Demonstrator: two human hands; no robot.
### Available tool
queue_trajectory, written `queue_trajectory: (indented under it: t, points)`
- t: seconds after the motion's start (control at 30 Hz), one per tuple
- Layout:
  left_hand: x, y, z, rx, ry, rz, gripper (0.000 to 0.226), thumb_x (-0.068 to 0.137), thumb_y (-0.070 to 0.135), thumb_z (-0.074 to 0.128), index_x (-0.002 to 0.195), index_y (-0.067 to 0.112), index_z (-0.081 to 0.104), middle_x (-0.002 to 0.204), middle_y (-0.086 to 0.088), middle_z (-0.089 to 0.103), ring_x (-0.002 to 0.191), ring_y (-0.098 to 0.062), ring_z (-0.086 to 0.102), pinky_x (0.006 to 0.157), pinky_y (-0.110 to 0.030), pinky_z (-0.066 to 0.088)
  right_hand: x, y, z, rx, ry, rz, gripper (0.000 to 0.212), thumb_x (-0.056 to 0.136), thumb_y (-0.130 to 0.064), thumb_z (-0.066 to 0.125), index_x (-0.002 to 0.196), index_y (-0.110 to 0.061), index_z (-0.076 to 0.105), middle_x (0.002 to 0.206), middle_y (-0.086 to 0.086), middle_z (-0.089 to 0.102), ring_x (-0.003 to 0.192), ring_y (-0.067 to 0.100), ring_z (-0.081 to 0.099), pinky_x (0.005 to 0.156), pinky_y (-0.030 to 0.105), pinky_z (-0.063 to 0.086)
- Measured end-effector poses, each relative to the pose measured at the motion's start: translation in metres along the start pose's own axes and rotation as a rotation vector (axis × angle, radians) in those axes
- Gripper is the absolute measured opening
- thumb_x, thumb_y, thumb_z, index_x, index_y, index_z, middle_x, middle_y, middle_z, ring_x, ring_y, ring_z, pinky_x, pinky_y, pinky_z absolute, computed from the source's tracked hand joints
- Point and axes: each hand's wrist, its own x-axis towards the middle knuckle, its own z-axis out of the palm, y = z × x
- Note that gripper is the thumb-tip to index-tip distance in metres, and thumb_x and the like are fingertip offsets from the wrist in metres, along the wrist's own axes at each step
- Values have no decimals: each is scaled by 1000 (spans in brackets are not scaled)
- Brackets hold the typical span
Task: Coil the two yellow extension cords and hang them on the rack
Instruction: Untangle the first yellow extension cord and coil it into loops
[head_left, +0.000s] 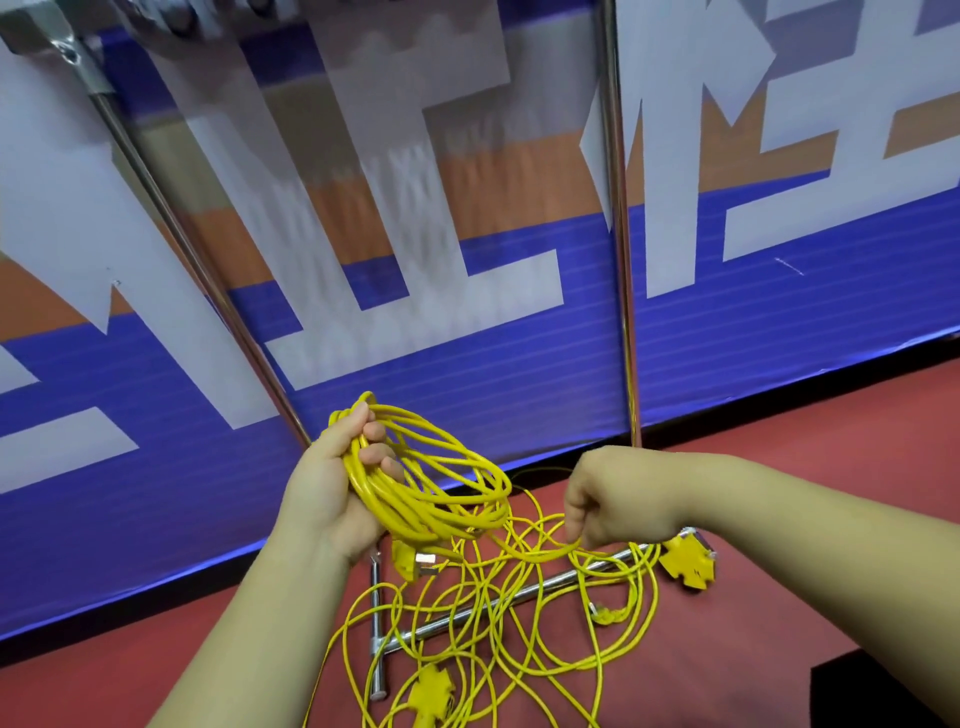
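We grip the looped yellow extension-cord coil (441, 486) in the left hand (332, 488); right hand (615, 501) pinches its slack strand (545, 555), just right-below.

Yellow coil (436, 512) aloft, loose yellow cords (537, 557) tangled over rack base (550, 585).

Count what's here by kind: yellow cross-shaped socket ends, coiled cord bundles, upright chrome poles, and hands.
Yellow cross-shaped socket ends: 2
Coiled cord bundle, gripped by the left hand: 1
Upright chrome poles: 2
Hands: 2, the right hand pinching loose cord
Total: 7
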Motion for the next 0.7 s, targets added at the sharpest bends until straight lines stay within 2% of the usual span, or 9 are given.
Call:
queue_trajectory:
  t: [0.07, 0.13, 0.2, 0.3, 0.37, 0.43, 0.5, 0.63, 0.7]
  points:
    - [2, 1, -2, -26, 58, 14, 11, 94, 26, 58, 88, 17, 59, 65, 9, 51, 42, -1, 47, 41, -16, 46, -9, -8, -7, 39, -1, -40, 13, 87, -24, 73, 100, -25, 76, 79, -14, 67, 73, 2, 64, 70, 18, 51]
    - [4, 1, -4, 0, 112, 39, 14, 97, 26, 57, 87, 17, 58, 65, 9, 52, 43, -1, 47, 42, -16, 45, -18, -14, -14, 69, 3, -65, 14, 88, -25, 73, 101, -26, 76, 79, -13, 68, 78, 3, 65, 67, 14, 49]
    - [5, -1, -6, 48, 161, 51, 18, 98, 26, 58, 83, 17, 57, 65, 8, 53, 43, -2, 49, 42, -17, 46, -25, -19, -18, 43, 17, -101, 18, 89, -23, 70, 106, -27, 75, 81, -9, 69, 74, 4, 63, 61, 11, 45]
    - [5, -10, -5, 149, 241, 73, 24, 97, 28, 60, 77, 15, 61, 63, 6, 57, 48, -4, 58, 47, -19, 51, -31, -30, -19, 15, 60, -185, 26, 91, -17, 66, 113, -29, 73, 77, -17, 61, 65, -9, 56, 57, 5, 36]
    - [5, -19, -3, 231, 264, 95, 24, 97, 27, 62, 77, 13, 63, 63, 3, 63, 57, -8, 67, 52, -22, 55, -32, -38, -16, 17, 137, -266, 30, 91, -15, 63, 114, -32, 72, 89, -17, 66, 70, -7, 56, 61, 6, 36]
    - [2, -30, 1, 296, 231, 105, 21, 96, 24, 63, 82, 8, 65, 70, -2, 68, 70, -16, 74, 58, -26, 59, -31, -43, -12, 15, 242, -352, 29, 91, -15, 62, 112, -32, 72, 100, -14, 70, 81, -2, 59, 70, 10, 42]
    - [-3, -42, 8, 371, 184, 108, 21, 96, 21, 62, 83, 4, 66, 73, -8, 70, 77, -23, 75, 63, -29, 61, -31, -47, -12, 28, 339, -403, 22, 90, -17, 65, 106, -30, 72, 97, -13, 72, 85, -1, 61, 73, 11, 44]
    - [-16, -60, 23, 523, 52, 74, 22, 90, 19, 63, 81, 1, 71, 78, -18, 70, 70, -27, 73, 65, -35, 60, -31, -50, -19, 23, 535, -442, 15, 81, -19, 71, 93, -29, 70, 84, -13, 69, 79, 3, 61, 69, 24, 50]
    - [-24, -65, 31, 572, -29, 34, 22, 82, 23, 65, 74, 5, 75, 77, -22, 70, 66, -30, 71, 68, -41, 59, -33, -49, -24, 34, 606, -449, 12, 79, -22, 76, 86, -27, 68, 77, -14, 66, 76, 4, 60, 64, 24, 48]
